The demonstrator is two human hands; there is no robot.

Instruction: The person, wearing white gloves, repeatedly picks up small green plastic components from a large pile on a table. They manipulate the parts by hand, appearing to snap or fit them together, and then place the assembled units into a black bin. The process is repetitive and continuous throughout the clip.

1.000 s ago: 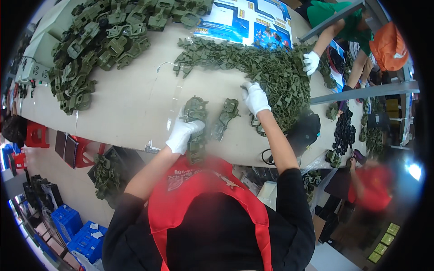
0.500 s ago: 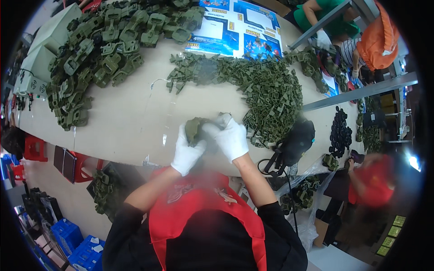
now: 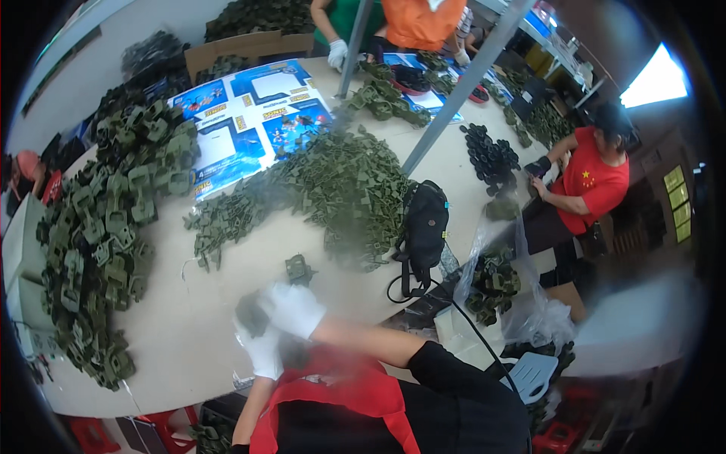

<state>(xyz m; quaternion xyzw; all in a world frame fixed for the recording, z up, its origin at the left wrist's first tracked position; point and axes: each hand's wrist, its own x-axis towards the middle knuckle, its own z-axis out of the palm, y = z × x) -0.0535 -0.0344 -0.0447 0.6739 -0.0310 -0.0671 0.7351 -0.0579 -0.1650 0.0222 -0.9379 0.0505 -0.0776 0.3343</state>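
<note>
Both my hands wear white gloves and are close together over the near edge of the table. An olive-green plastic part (image 3: pixel 252 314) is in my left hand (image 3: pixel 262 352), its outline blurred. My right hand (image 3: pixel 293 309) is closed against the same part from the right, and its fingertips are partly hidden. Just beyond my right hand, a separate olive-green toy vehicle part (image 3: pixel 299 268) lies on the tabletop (image 3: pixel 219 284).
Small green plastic pieces (image 3: pixel 348 189) form a heap ahead; larger green vehicle bodies (image 3: pixel 113 219) are piled left. A black bag (image 3: pixel 425 227) with a cable stands right. Printed blue sheets (image 3: pixel 234 155) lie beyond. A metal post (image 3: pixel 461 91) rises near a person in red (image 3: pixel 594 174).
The view has swung right, bringing more of the co-workers into sight. My hands have drawn together around the part. A green vehicle part now shows plainly on the table beyond them.
</note>
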